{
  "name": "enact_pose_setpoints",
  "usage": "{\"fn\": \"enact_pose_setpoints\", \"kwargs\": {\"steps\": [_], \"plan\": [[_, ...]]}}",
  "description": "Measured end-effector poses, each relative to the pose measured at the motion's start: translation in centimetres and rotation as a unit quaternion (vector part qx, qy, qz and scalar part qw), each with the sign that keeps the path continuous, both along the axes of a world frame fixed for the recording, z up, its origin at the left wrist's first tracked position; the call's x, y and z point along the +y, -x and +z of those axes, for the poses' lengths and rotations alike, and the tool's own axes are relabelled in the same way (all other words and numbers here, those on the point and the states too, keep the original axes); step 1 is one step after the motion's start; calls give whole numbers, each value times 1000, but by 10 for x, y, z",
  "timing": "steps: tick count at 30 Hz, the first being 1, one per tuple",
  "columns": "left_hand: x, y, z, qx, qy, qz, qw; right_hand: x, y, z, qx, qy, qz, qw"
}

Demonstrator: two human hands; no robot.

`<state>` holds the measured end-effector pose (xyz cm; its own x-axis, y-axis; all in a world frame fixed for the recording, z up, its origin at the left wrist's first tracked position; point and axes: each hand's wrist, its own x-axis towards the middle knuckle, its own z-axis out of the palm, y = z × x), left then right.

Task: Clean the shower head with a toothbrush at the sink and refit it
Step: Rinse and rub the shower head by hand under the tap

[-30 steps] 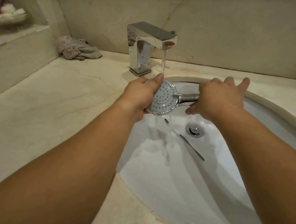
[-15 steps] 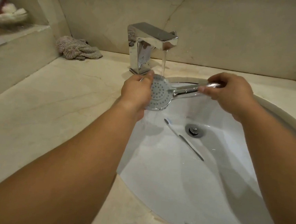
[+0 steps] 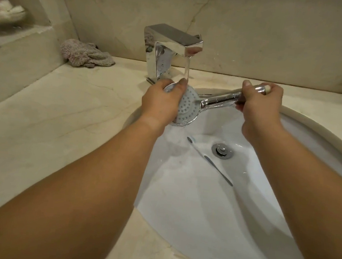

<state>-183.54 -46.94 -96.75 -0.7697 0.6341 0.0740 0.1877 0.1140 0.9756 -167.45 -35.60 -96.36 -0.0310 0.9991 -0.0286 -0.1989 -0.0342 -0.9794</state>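
Nearest the camera, two bare forearms are reaching forward over the pale stone counter [image 3: 39, 137] and the white sink [image 3: 188, 225]. In the basin, a toothbrush [image 3: 211, 161] is lying loose on the wet porcelain, its head pointing up-left, just beside the metal drain [image 3: 222, 151] (the two are not touching).

Above the basin, the shower head [image 3: 187, 108] is being held clear of the porcelain, its nozzle face turned toward the camera and its chrome handle slanting up to the right. The left hand [image 3: 160, 101] is gripping the round head, fingers curled round its far rim and the thumb lying across the upper part of the face. The right hand [image 3: 260, 102] is wrapping its fingers round the handle near the end, with the threaded tip sticking out past the knuckles.

Water is running from the square chrome faucet [image 3: 169, 52] straight onto the top of the shower head by the left thumb and sheeting off below. Farther back, a crumpled grey cloth [image 3: 85, 54] is sitting on the counter against the wall.
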Motion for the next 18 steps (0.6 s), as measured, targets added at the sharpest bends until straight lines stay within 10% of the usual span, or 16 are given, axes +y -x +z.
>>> {"fn": "enact_pose_setpoints", "kwargs": {"steps": [7, 18], "plan": [[4, -7, 1, -101, -52, -91, 989, -68, 57, -26, 65, 118, 208, 969], [-9, 1, 5, -59, 19, -127, 990, -71, 84, -29, -135, 15, 47, 990]]}}
